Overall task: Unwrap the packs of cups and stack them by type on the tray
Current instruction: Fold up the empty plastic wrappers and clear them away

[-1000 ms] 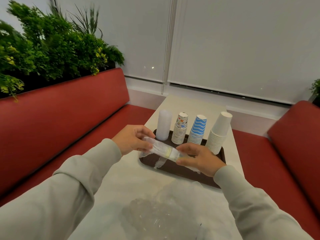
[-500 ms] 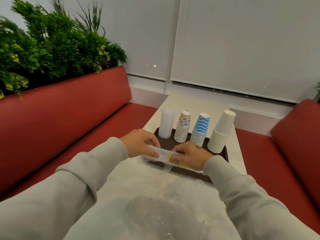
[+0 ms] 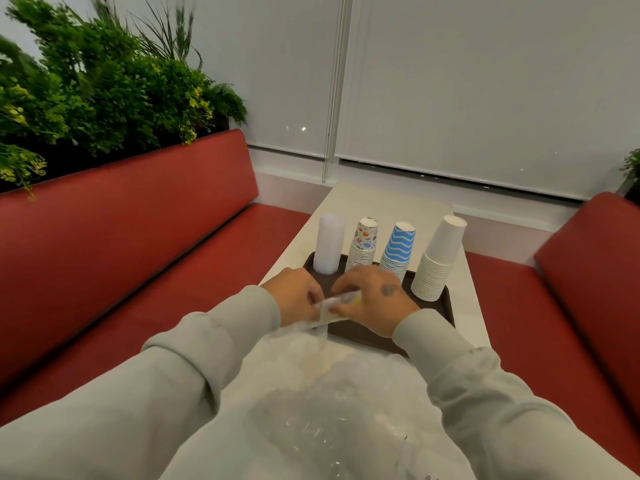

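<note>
While the two hands crowd together over the near edge of the tray, the holdings stand as follows.

- Left hand [image 3: 298, 296]: fingers curled, pinching one end of a slim clear-wrapped pack of cups with a yellow label [image 3: 337, 303].
- Right hand [image 3: 374, 299]: fingers curled over the pack's other end.
- Change: a second ago the hands sat well apart along the pack. Now they nearly touch and little of it shows between them, so I judge the wrap is being worked loose.
- Dark brown plastic tray [image 3: 356, 332] on the pale tabletop [image 3: 381, 202], carrying four upturned stacks in a row:
  - frosted clear plastic cups [image 3: 329, 244]
  - cartoon-print paper cups [image 3: 363, 247]
  - blue wave-striped paper cups [image 3: 398, 247]
  - plain white paper cups [image 3: 438, 258]
- Crumpled clear plastic wrappers [image 3: 329, 410], heaped on the tabletop nearer the person.
- No other wrapped pack is in sight, and this one is not yet stacked.
</note>
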